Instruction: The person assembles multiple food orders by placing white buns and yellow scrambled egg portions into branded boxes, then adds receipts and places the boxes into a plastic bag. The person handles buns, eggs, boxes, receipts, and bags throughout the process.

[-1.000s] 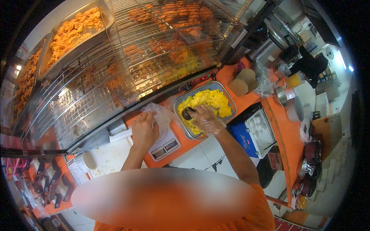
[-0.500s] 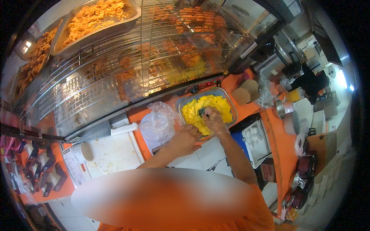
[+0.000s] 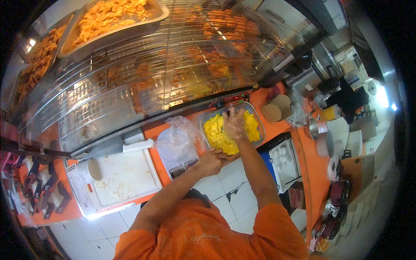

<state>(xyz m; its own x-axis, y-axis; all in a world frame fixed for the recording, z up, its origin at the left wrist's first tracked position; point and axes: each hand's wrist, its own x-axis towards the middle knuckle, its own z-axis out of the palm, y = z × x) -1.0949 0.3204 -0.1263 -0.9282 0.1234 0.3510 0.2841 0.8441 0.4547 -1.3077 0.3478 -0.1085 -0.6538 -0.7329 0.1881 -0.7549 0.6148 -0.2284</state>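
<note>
A rectangular metal tray point(image 3: 263, 130) of yellow, lumpy food point(image 3: 219, 135), resembling rice, stands on the orange counter below a glass display case. My right hand point(image 3: 234, 125), apparently in a clear plastic glove, is in the tray, fingers spread over the food toward its far side. Grey tray bottom shows near that hand. At the near left corner of the tray, my left hand point(image 3: 211, 162) has its fingers curled on the rim. Left of the tray is a pale scale point(image 3: 167, 149) with a crumpled clear plastic bag point(image 3: 181, 138) on top.
A white cutting board point(image 3: 128, 177) with crumbs lies farther left, by a white cup point(image 3: 90, 171). The display case holds wire racks point(image 3: 125, 65) and fried food point(image 3: 110, 17). Eggs fill a white container point(image 3: 284, 158) at right; metal pots point(image 3: 325, 144) stand beyond.
My right hand has moved toward the tray's far side and its fingers have spread. The food there is pushed apart. My left hand has shifted slightly nearer to me.
</note>
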